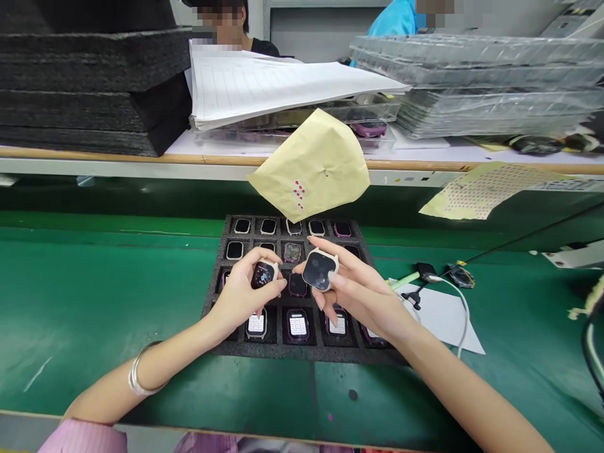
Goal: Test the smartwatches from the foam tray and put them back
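Note:
My left hand [245,283] is closed around a smartwatch case [264,274] with a pale frame and a lit dark screen. In my right hand [361,289] another strapless smartwatch case [319,269] is pinched by its edges, its dark screen facing me. Both hands are over a black foam tray [274,353] divided into square pockets. Several watch cases sit in the pockets; in the front row, a watch [297,324] shows a white screen with a grid. My arms and hands cover some pockets.
A yellow sheet [311,165] hangs from the shelf edge [155,165] over the tray's far side. Black foam blocks [85,82], papers [274,82] and clear plastic trays [481,82] are stacked on the shelf. White cables [460,296] and paper [443,321] lie right. Another person [264,48] is behind.

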`<state>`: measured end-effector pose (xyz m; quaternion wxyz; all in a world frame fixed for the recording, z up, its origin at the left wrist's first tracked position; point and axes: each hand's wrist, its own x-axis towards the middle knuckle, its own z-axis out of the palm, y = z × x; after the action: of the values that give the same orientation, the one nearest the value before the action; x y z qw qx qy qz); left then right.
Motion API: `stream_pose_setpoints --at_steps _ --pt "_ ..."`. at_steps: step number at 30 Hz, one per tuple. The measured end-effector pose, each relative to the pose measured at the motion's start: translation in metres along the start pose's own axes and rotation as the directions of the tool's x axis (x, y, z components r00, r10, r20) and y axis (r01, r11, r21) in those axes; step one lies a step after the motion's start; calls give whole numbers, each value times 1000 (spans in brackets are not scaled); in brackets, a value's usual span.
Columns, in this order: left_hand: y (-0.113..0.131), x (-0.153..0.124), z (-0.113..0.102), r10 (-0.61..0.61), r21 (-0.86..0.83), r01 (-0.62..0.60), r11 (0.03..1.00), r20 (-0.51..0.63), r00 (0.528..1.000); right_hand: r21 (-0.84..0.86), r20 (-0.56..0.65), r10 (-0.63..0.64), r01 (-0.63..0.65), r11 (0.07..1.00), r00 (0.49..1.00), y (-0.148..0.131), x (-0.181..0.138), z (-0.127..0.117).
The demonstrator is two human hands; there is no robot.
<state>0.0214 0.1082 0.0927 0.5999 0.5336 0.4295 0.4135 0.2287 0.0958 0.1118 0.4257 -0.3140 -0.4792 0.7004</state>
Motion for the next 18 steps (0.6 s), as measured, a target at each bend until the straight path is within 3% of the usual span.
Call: stream_pose_setpoints --at_steps 4,18 --pt "1 -2 -1 28 14 -28 999 19 999 -36 12 -51 52 998 999 6 -1 -5" --pt "-3 -4 2 82 105 -84 991 22 996 13 63 0 -1 1000 998 9 -2 -6"
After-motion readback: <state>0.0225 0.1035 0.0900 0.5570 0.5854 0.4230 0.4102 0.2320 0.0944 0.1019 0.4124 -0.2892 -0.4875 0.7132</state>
